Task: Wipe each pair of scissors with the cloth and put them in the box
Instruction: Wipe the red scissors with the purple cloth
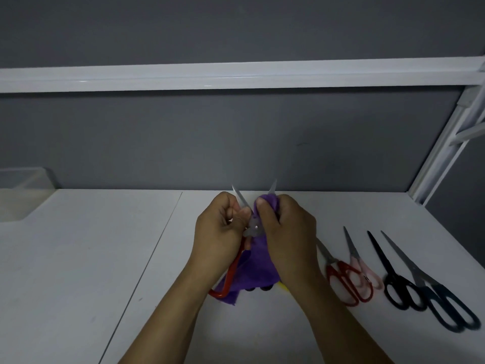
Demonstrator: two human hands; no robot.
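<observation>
Gripping scissors: left hand; right hand pinches cloth (purple).

Clear box half off left edge; one scissors blade mostly inside cloth

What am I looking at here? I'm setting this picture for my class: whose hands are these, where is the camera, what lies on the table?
No machine here: a person wears one camera on the head, looking down at their own hands. The left hand grips open scissors with red handles; the right hand pinches a purple cloth round one blade. On the white table, to the right, lie four more: red pair, pink pair, black pair, dark blue pair. A clear box stands far left.
</observation>
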